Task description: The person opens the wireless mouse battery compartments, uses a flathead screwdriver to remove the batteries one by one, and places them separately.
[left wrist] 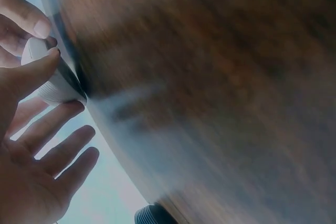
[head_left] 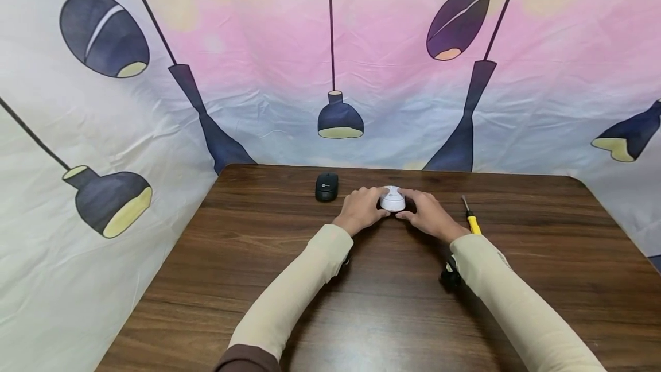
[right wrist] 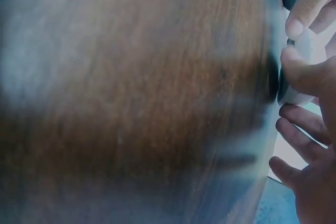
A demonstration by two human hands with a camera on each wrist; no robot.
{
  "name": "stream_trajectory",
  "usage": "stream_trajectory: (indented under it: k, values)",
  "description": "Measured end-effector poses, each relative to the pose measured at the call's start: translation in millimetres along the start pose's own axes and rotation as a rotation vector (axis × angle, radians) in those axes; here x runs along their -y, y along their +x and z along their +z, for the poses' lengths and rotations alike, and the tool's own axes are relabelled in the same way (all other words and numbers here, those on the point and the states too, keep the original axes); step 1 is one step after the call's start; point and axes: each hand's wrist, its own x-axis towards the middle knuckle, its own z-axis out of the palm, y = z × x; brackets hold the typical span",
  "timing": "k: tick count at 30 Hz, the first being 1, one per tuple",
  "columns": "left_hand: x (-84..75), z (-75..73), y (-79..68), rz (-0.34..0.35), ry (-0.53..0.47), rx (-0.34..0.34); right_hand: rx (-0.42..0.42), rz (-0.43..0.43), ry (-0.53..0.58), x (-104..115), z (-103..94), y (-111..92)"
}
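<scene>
A white computer mouse (head_left: 392, 199) is held between both hands toward the back of the table. My left hand (head_left: 363, 208) grips its left side with thumb and index finger, while the other fingers spread apart in the left wrist view. On the opposite side, my right hand (head_left: 426, 212) pinches it the same way, its remaining fingers loose in the right wrist view. Ribbed sides show on the white mouse (left wrist: 60, 85), and its dark underside faces the wrist cameras just over the tabletop. Both thumb tips come close together at its near end.
A black computer mouse (head_left: 326, 187) lies left of the hands near the back edge. Right of them is a screwdriver (head_left: 472, 220) with a yellow and black handle, partly behind the right forearm. The brown wooden table (head_left: 232, 268) meets a printed cloth backdrop (head_left: 279, 125).
</scene>
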Motion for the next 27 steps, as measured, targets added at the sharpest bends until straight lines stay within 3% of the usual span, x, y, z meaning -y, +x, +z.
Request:
stream_trajectory:
  k: [8,19,27]
  values:
    - [-0.9,-0.5,-4.6,0.011,-0.002,0.000,-0.012,-0.019,-0.003,-3,-0.7,-2]
    - [2.1,0.7,-10.9,0.012,0.000,-0.083,-0.013,-0.079,0.038,7,-0.5,-7]
    - [2.7,-0.3,-14.9,0.036,-0.027,-0.111,-0.052,-0.049,0.032,8,2.5,-8]
